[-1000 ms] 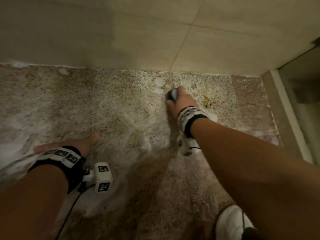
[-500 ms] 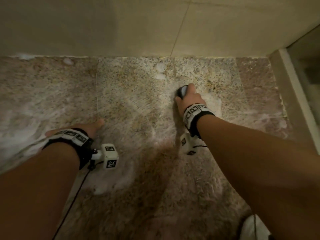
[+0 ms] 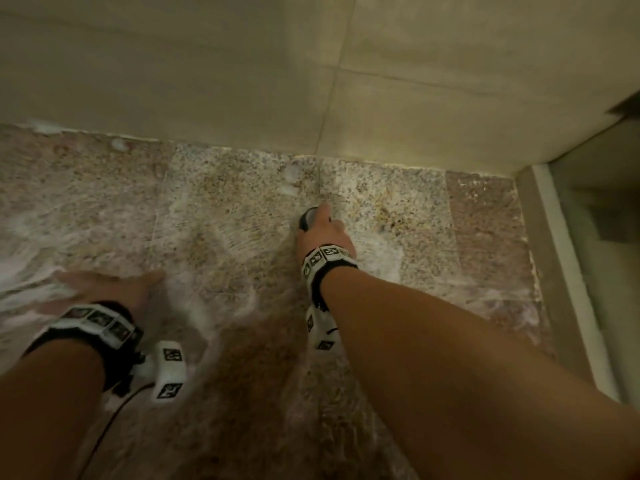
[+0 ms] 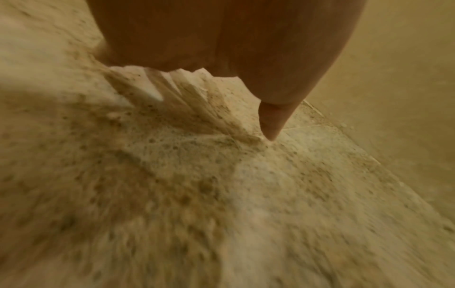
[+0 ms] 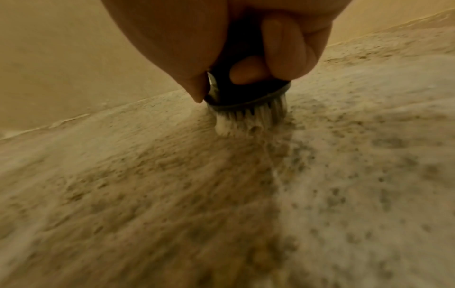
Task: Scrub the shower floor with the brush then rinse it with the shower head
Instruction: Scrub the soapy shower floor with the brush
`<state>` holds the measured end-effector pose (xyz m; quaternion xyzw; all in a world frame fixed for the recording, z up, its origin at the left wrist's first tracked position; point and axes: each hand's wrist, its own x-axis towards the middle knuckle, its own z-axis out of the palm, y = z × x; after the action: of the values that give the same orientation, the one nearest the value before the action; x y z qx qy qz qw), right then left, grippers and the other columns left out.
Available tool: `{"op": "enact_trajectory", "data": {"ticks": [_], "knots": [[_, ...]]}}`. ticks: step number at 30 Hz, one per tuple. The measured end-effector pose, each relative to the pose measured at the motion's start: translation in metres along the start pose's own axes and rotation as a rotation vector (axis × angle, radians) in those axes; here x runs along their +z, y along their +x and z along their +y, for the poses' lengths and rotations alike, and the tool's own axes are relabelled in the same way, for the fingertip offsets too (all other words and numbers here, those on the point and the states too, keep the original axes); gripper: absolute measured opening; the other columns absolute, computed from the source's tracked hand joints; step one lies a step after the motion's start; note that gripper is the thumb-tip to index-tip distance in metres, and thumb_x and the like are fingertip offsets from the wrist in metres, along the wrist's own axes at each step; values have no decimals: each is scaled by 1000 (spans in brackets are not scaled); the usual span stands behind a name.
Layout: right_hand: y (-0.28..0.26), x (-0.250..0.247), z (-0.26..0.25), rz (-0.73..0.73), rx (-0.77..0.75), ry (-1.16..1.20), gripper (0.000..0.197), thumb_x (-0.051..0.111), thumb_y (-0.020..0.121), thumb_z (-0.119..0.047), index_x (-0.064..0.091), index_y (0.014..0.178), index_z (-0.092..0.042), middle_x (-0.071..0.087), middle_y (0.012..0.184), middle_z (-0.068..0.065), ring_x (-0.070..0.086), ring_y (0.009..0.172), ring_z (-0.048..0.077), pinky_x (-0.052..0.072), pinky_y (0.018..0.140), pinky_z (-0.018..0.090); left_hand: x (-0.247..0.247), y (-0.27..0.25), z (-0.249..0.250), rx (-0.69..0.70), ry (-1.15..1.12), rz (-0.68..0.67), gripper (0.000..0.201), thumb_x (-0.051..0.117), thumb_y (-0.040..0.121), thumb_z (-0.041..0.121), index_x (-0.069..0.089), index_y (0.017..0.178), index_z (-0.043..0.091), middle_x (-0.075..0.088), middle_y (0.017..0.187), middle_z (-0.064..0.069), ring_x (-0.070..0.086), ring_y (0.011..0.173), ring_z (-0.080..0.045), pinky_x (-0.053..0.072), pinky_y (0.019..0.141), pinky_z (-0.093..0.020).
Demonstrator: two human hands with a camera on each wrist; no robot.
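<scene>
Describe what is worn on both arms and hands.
Both forearms are bare, without sleeves or gloves. Each wrist carries a black strap faced with white blocks printed with square black markers. A white marker-covered camera box hangs below the left wrist, trailing a thin black cable.

Right hand [image 3: 322, 233] has pushed the brush [image 3: 307, 216] toward the wall [image 3: 242, 81]

Left hand [image 4: 221, 39] fills the top of the left wrist view, fingers straight, one fingertip [image 4: 270, 124] touching the speckled, foamy shower floor [image 4: 221, 194]. Beige wall [image 4: 406, 78] at right, meeting the floor along a diagonal edge. Lower half heavily blurred.
</scene>
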<state>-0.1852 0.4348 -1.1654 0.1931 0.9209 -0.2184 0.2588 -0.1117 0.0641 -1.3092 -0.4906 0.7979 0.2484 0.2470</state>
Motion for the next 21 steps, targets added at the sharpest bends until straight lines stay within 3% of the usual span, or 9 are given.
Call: {"op": "enact_trajectory", "data": {"ticks": [1,2,4,5,7,10,13,17,21], "knots": [[2,-3,2,-15,-24,-6,59,33,106,-18,7,157,-34,30,157,20,57,118,46,55,85,53,-6,-27,9,-39,10,-36,156,50,17,109,38,150,28,48,150,-12,58,114,-48,47,88,-64],[3,-6,4,-35,-39,-15,61,32,106,-16,6,158,-33,29,157,20,56,118,47,55,86,53,-12,-67,25,-43,13,-28,141,56,34,105,43,147,22,49,149,-13,58,111,-45,48,86,-59],[2,-11,5,-73,-39,-20,65,32,104,-11,2,159,-30,28,158,21,55,120,47,55,87,53,-22,-149,61,-30,-1,-53,104,65,72,81,48,144,8,46,150,-19,55,114,-42,48,90,-53],[2,-12,5,-87,-36,-19,68,32,104,-9,0,160,-28,25,160,21,54,122,47,53,87,53,-22,-174,73,-5,14,-50,107,67,73,77,40,150,8,39,155,-18,49,126,-43,46,99,-54],[2,-17,7,-119,-39,-20,70,33,104,-9,-4,161,-26,18,163,21,50,129,47,51,89,53,-17,-203,81,-38,39,20,135,72,58,83,14,160,15,19,165,-15,30,145,-45,37,110,-60],[3,-23,15,-169,-77,-31,70,32,105,-13,-7,161,-26,15,164,22,46,133,47,50,94,54,-15,-226,83,-91,60,3,128,69,73,76,-11,159,26,-14,167,-13,5,152,-44,24,119,-60],[5,-31,21,-199,-99,-51,72,38,106,-18,-6,161,-31,19,162,25,54,124,46,53,84,49,-20,-250,91,-104,60,-20,121,66,78,74,-10,160,28,-19,166,-10,3,152,-45,24,119,-60],[14,-34,25,-218,-64,4,73,42,104,-19,-3,159,-36,20,162,21,58,117,44,57,87,51,-8,-256,129,1,57,-68,122,64,78,76,-11,160,24,-18,166,-12,1,153,-42,19,120,-57],[21,-31,27,-166,-126,-47,65,43,104,-20,7,156,-37,32,154,24,61,107,44,54,71,45,36,-261,156,46,98,-121,124,62,77,79,-15,159,27,-23,165,-10,-8,153,-39,16,122,-58]]}}
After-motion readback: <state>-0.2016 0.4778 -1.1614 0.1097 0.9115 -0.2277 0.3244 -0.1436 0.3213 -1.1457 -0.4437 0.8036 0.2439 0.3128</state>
